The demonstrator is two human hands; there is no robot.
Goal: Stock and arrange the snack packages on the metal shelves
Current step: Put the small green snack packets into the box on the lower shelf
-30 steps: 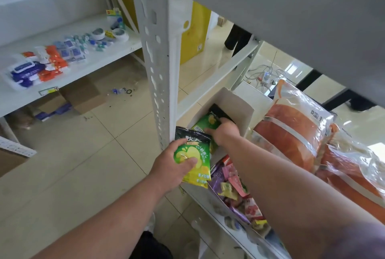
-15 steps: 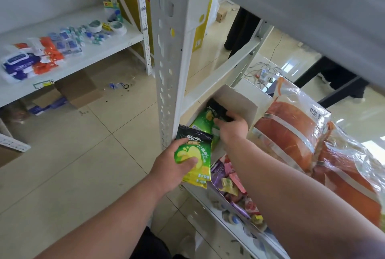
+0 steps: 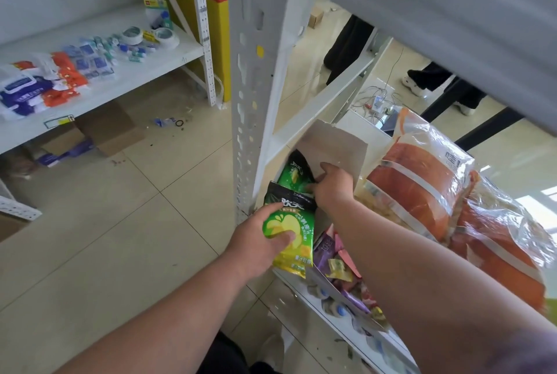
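box (image 3: 340,144) on shelf (image 3: 340,325) | big bags (image 3: 422,187) right | post (image 3: 250,102) left

The packet (image 3: 291,233) is bright green with a black top, white lettering and a yellow-green apple picture; the packet behind (image 3: 294,173) shows the same green and black. The big bags (image 3: 422,190) are orange under clear film with pale bands. The shelf post (image 3: 250,78) is white, the card flap (image 3: 334,147) grey-brown.

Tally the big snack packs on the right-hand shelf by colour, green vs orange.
Green packs: 2, one gripped by the left hand, one at the right hand
Orange bags: 2
Total: 4
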